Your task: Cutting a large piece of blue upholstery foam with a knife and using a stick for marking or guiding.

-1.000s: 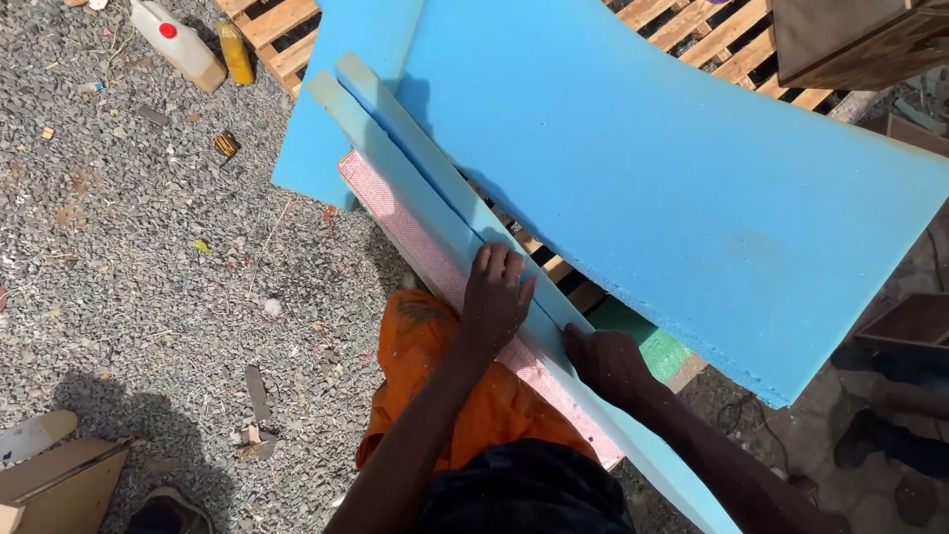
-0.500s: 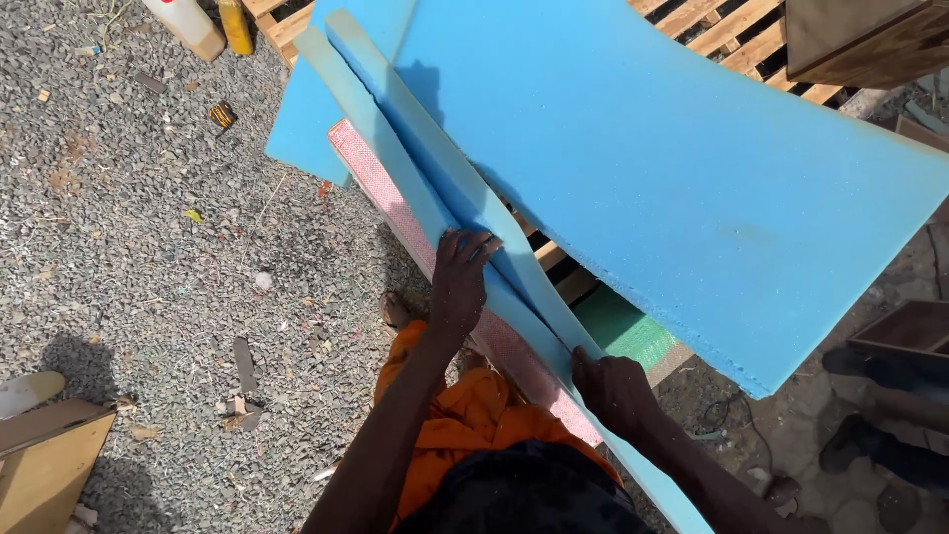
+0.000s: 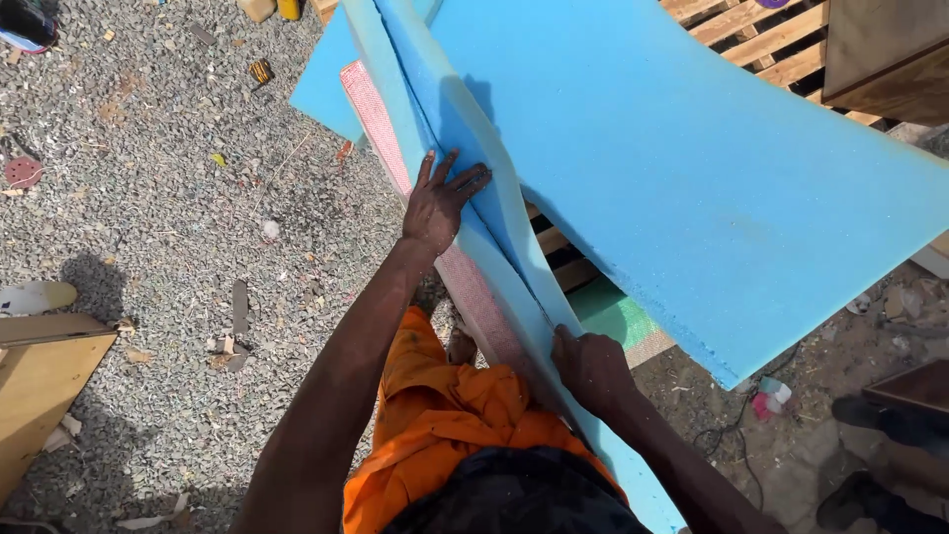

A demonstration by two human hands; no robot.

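- Foam sheet, blue, fills the upper right of the frame and rests on wooden pallets.
- Foam strip, blue, runs from top centre to bottom centre along the sheet's near edge; a pink strip lies beside it on its left.
- Left hand, centre frame, lies flat on the foam strip with fingers spread wide, pressing it down.
- Right hand, lower centre, is closed at the seam between strip and sheet; a thin blade seems to project from it, but this is too small to confirm.
- Judged step: parting the strip from the sheet along its length. The next move calls for steady pressure ahead of the seam.
- Gravel covers the left of the frame.
- Hidden: the strip's lower end, behind the orange clothing; both foam ends are cut off.
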